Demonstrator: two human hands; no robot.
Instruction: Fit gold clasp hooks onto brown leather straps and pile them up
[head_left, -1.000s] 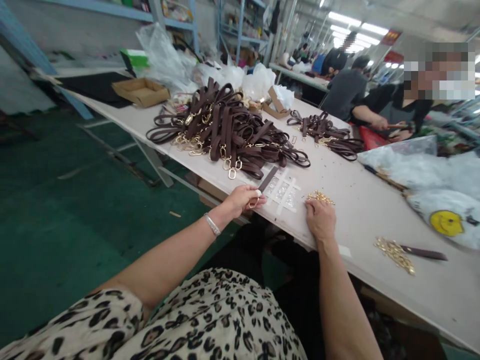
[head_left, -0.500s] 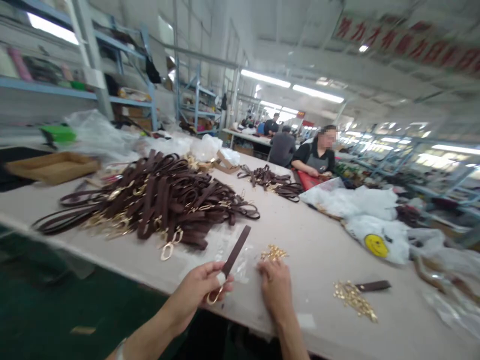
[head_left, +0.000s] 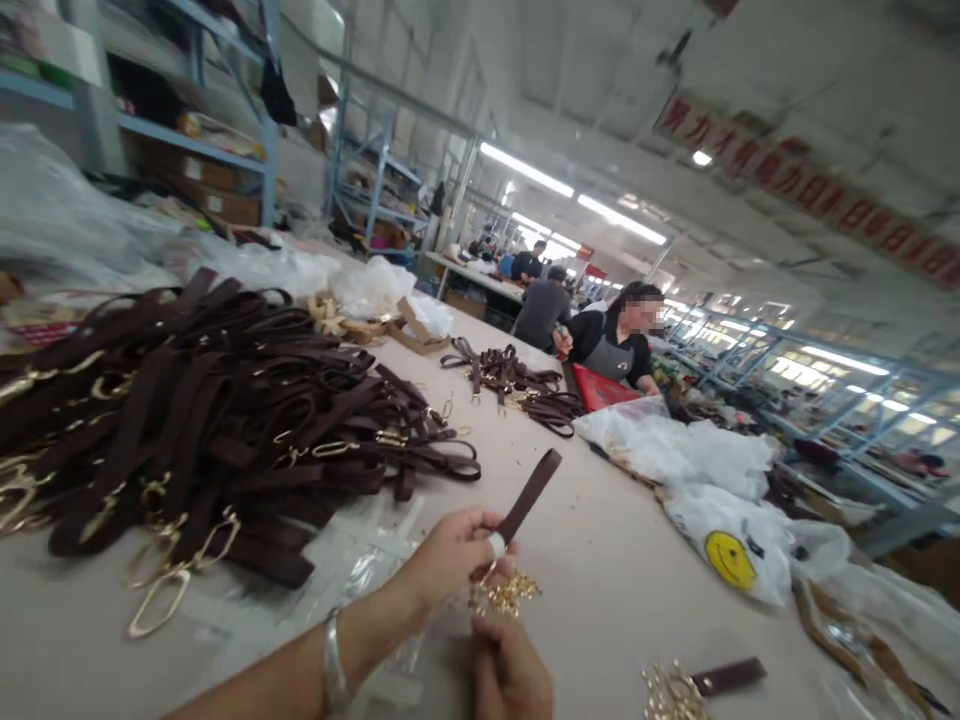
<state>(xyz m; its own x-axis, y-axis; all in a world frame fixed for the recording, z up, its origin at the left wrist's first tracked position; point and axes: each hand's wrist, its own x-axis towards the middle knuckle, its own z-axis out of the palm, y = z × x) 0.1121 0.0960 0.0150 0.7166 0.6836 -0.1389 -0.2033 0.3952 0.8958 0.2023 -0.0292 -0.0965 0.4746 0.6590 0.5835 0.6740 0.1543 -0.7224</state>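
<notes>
My left hand (head_left: 454,560) is closed around a short dark brown strap (head_left: 531,495), whose free end points up and to the right. White wrapping covers a finger of this hand. Just beyond my right hand (head_left: 514,668) lies a small heap of gold metal pieces (head_left: 511,594). The fingers of that hand are curled together at the near edge of the heap; whatever they hold, if anything, is hidden. To the left spreads a large pile of dark brown straps (head_left: 247,400) with gold clasps.
A second heap of gold pieces (head_left: 670,690) lies at the right beside a short brown strap (head_left: 729,676). Farther off are a smaller strap pile (head_left: 517,380), white plastic bags (head_left: 682,450) and an open cardboard box (head_left: 416,330). A co-worker (head_left: 615,340) sits across the table.
The view has shifted, with the strap pile looking closer. My left hand has moved with its strap toward the gold heap and my right hand, which has drawn back nearer to me with its fingers curled.
</notes>
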